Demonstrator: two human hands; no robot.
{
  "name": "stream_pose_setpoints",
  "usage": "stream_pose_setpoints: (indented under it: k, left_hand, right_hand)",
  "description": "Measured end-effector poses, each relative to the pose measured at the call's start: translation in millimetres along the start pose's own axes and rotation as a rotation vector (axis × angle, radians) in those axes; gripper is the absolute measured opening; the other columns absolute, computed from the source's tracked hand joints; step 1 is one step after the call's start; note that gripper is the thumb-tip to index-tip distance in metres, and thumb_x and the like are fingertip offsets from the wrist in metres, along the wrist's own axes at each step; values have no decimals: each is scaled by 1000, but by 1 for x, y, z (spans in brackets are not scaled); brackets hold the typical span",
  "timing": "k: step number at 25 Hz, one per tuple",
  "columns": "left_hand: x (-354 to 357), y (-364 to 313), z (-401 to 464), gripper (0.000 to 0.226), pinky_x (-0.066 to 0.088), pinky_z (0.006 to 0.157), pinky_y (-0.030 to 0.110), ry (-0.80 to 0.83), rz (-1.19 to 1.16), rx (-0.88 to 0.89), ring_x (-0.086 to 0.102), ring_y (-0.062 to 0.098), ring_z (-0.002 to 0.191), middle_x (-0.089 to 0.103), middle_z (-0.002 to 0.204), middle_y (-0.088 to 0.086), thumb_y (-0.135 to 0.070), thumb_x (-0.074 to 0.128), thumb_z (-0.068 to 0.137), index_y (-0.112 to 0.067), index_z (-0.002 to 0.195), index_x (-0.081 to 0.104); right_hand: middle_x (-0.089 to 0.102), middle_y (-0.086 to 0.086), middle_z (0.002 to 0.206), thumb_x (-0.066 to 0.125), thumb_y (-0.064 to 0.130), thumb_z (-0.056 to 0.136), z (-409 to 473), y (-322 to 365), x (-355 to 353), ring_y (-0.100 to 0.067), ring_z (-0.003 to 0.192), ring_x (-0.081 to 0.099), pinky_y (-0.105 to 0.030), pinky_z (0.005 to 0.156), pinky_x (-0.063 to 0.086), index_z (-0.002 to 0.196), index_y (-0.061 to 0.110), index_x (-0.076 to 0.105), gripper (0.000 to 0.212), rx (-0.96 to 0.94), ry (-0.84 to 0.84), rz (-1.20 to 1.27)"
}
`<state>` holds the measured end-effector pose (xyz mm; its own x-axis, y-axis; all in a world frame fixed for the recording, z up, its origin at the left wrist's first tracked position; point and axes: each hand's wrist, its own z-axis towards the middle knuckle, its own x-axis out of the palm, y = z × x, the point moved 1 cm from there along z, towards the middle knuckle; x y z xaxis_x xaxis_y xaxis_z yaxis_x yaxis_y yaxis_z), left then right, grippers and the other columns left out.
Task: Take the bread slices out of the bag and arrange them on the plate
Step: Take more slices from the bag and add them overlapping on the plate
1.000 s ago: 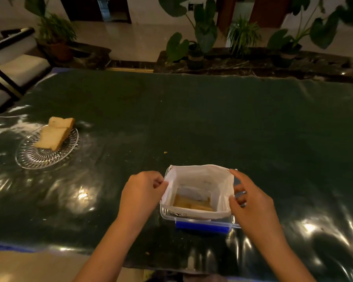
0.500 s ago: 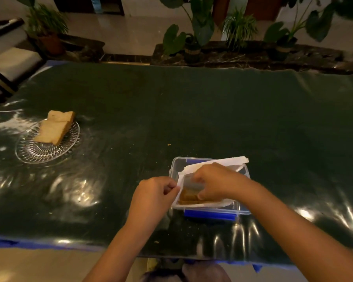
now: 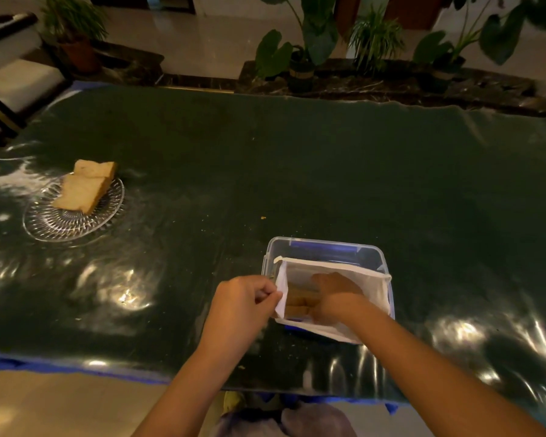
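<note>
A white plastic bag (image 3: 374, 285) stands open inside a clear plastic box (image 3: 325, 247) near the table's front edge. My left hand (image 3: 243, 302) pinches the bag's left rim. My right hand (image 3: 334, 298) is down inside the bag, fingers on the bread slices in the bag (image 3: 297, 302); whether it grips one I cannot tell. A clear glass plate (image 3: 60, 222) sits at the far left with two bread slices on the plate (image 3: 81, 190), one overlapping the other.
The dark green glossy table cover (image 3: 297, 171) has crumbs (image 3: 262, 217) on it. The near table edge (image 3: 76, 367) has a blue strip. Potted plants (image 3: 303, 52) stand beyond the far edge, and a bench (image 3: 16, 80) at the far left.
My right hand left the bag's right rim and went down into the bag onto the bread. My left hand kept hold of the left rim.
</note>
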<state>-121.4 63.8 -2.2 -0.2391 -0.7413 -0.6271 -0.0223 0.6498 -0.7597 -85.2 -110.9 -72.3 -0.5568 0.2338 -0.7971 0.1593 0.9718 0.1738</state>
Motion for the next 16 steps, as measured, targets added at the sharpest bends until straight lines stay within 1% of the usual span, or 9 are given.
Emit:
stream_pose_setpoints:
  k: [2,4,6,7,9,11,12,14,16]
  left_hand:
    - [0,-1,0,11,46,58,5,-3,-5,-8,62,-7,64,68,62,-10,-24,65,81,-26,71,69]
    - [-1,-2,1,11,43,58,-2,4,-18,-35,63,-6,62,68,62,-9,-24,65,81,-26,71,68]
    - [-2,-3,3,11,45,51,3,21,-35,-70,64,-4,61,69,63,-7,-25,64,82,-27,72,68]
    - [-1,-4,4,10,46,51,6,28,-44,-78,64,-4,61,70,64,-7,-24,64,82,-27,73,68]
    - [-1,-6,5,10,46,60,10,28,-67,-81,65,-5,63,70,64,-7,-23,64,82,-25,73,68]
    - [1,-10,5,9,49,67,16,35,-88,-92,66,-4,63,71,65,-6,-22,65,81,-24,74,69]
    - [1,-11,6,8,50,68,18,40,-92,-93,66,-3,63,71,65,-5,-22,65,81,-23,75,69]
    - [1,-14,9,7,50,67,17,38,-86,-84,65,-4,63,71,66,-6,-21,65,81,-22,76,70]
    - [-1,-17,13,6,48,64,14,33,-88,-68,65,-5,64,71,67,-8,-20,66,81,-21,77,71]
  right_hand:
    - [54,-5,125,58,45,82,8,1,9,-26,112,50,-37,97,39,122,23,47,46,58,-27,102]
    - [52,-4,125,57,50,80,13,0,13,-26,114,47,-38,100,36,123,26,45,51,54,-29,150]
    - [53,-3,122,59,50,78,17,-4,14,-25,111,47,-38,99,36,119,27,46,49,15,-19,138]
    - [55,-3,118,61,49,77,19,-7,14,-24,106,48,-38,97,37,115,27,48,46,-2,-15,130]
    - [55,0,104,63,49,75,21,-12,15,-19,93,45,-35,90,37,107,29,49,41,-7,-24,204]
    - [47,7,91,63,51,74,21,-15,13,-14,86,41,-32,83,33,103,30,48,39,10,-39,317]
    - [46,8,88,62,49,75,22,-16,11,-12,82,41,-30,81,32,99,30,49,34,-5,-51,327]
    - [50,7,84,61,40,80,22,-15,3,-9,73,44,-28,77,34,81,30,50,14,-41,-41,275]
    - [53,5,81,60,31,82,21,-14,-7,-9,70,46,-28,74,38,72,30,49,15,-89,-35,146]
